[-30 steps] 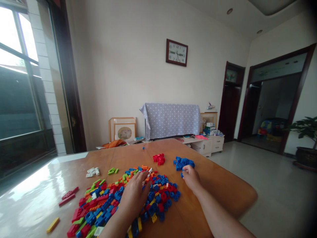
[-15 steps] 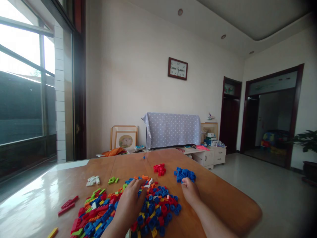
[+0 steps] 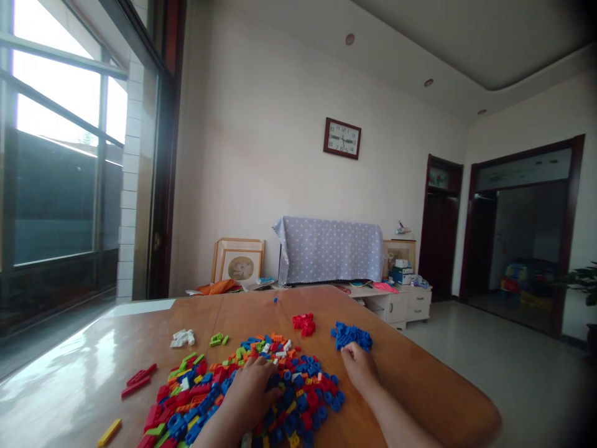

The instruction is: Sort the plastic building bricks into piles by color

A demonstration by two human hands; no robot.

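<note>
Far to the left of the left hand, on its near side, a long yellow brick (image 3: 110, 432) is lying alone on the desk (image 3: 433, 386). Also left of that hand and a little farther off, a few red bricks (image 3: 135, 388) are lying together. Beyond the hand to its left, a small heap of white bricks (image 3: 186, 338) and then a few lime-green bricks (image 3: 216, 340) are sitting apart from each other, probably spaced so the colours are not mixing.

The mixed brick pile (image 3: 198, 391) is spreading under and around the left hand (image 3: 252, 387). That hand is reaching palm down over it, thumb standing apart from the fingers; the flat, spread pose seems suited to sifting loose pieces. Whether a brick is hiding beneath it, I cannot tell.

Well beyond the left hand, a lone blue piece (image 3: 275, 300) is lying near the far edge. Right of that, a red cluster (image 3: 304, 324) is sitting between the hands, beyond both. The right hand (image 3: 359, 367) is curling its fingers together just on the near side of a blue cluster (image 3: 351, 336); no brick is showing in it, and contact with the cluster is unclear.
</note>
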